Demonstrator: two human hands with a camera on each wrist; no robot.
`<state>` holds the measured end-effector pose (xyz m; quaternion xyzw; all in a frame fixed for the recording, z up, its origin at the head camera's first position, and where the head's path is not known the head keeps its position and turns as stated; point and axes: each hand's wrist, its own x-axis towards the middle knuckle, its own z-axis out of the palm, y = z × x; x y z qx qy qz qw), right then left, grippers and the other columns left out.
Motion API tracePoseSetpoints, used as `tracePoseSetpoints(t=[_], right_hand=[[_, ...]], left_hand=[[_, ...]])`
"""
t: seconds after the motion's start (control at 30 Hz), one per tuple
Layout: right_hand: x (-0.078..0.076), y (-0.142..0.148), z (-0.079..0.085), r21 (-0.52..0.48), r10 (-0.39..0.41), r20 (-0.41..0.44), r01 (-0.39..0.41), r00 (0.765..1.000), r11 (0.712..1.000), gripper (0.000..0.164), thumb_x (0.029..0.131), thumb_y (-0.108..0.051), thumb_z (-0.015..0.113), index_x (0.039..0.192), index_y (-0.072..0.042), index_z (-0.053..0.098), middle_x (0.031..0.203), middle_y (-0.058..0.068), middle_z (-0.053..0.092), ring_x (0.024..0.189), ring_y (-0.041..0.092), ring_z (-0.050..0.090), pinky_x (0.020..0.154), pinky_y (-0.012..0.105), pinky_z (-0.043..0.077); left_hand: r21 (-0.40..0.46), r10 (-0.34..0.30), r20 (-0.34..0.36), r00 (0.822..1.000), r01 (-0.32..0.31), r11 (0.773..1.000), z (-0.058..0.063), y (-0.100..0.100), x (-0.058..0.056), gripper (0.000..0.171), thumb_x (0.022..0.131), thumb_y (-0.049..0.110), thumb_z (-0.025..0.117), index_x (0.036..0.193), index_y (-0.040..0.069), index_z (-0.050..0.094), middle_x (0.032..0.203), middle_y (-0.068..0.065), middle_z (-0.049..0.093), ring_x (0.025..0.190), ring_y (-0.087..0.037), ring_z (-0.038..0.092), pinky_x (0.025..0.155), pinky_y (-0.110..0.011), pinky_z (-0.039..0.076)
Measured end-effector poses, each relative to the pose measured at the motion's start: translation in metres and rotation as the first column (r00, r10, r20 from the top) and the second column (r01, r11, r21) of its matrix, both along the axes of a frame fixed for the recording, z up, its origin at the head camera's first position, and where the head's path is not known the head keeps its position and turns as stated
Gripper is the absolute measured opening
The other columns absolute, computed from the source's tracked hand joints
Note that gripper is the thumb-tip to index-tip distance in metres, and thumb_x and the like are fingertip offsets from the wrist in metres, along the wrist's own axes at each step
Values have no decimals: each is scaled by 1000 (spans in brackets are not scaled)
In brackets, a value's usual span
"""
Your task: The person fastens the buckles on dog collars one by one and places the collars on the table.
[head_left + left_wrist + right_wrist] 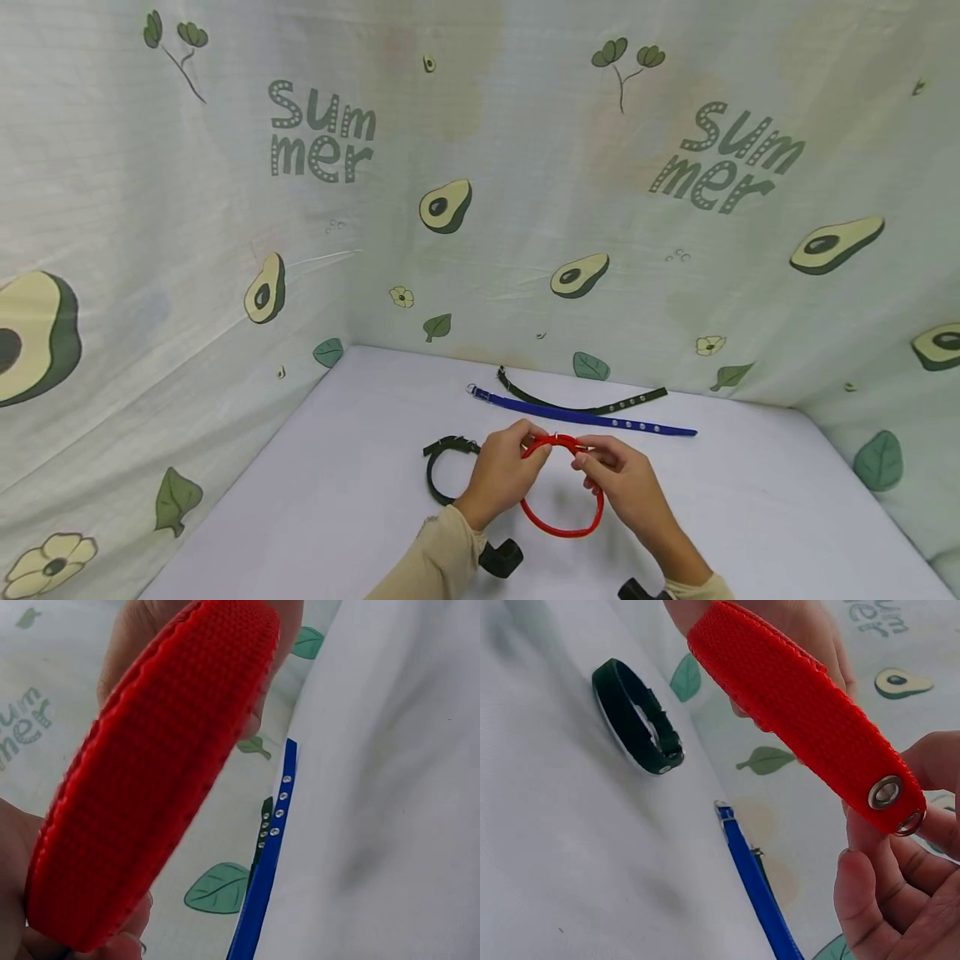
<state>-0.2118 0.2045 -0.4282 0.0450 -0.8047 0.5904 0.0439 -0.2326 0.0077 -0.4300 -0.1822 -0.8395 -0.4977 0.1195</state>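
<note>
A red woven collar (562,532) is bent round into a loop, raised above the white table. My left hand (506,471) pinches it near the top, on the left of where its ends meet. On the right of that spot, the thumb and fingers of my right hand (618,482) grip the band. A metal eyelet and a small ring show on the red collar (802,712) near my right fingers in the right wrist view. The left wrist view has the broad red band (161,750) hiding much of both hands. Whether its buckle is fastened cannot be made out.
A dark collar closed into a loop (432,482) lies left of my left hand, partly behind it. Farther back, a blue collar (555,412) lies stretched out with a dark collar (637,400) behind it. Printed cloth (510,317) hangs behind the table.
</note>
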Motion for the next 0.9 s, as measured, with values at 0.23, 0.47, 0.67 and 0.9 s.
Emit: tracePoseSetpoints(t=[0.23,0.47,0.67,0.9], right_hand=[[2,-2,-3,154,-4,23,0,1000,988,33,93,-21,73,122,-6,67,94,10,72,75,20,64,67,30,54],[3,-1,-10,297,39,76,-60,996,953,29,91,-16,73,117,-5,70,77,5,67,64,19,57,57,29,48],[-2,-4,-21,245,30,95,-53,995,968,29,91,-15,73,117,-2,69,73,6,65,54,21,56,50,30,49],[-8,-7,-30,243,-27,92,4,995,970,23,91,-11,71,112,-1,70,69,5,63,50,21,57,49,30,50]], left_hand=[[-63,110,-55,992,-114,992,-10,-6,-1,15,91,19,76,104,13,71,85,7,70,63,-3,52,52,-19,47],[-114,119,-39,992,-123,986,-17,-12,-6,14,92,23,74,103,15,72,80,11,66,57,-4,49,50,-21,45],[-138,84,24,996,-79,987,-20,-14,-9,17,92,18,74,108,13,71,84,7,67,60,-7,50,51,-21,47],[-231,124,65,990,-106,967,-25,-16,-11,29,88,18,78,115,8,72,101,-4,66,78,-11,56,64,-22,52]])
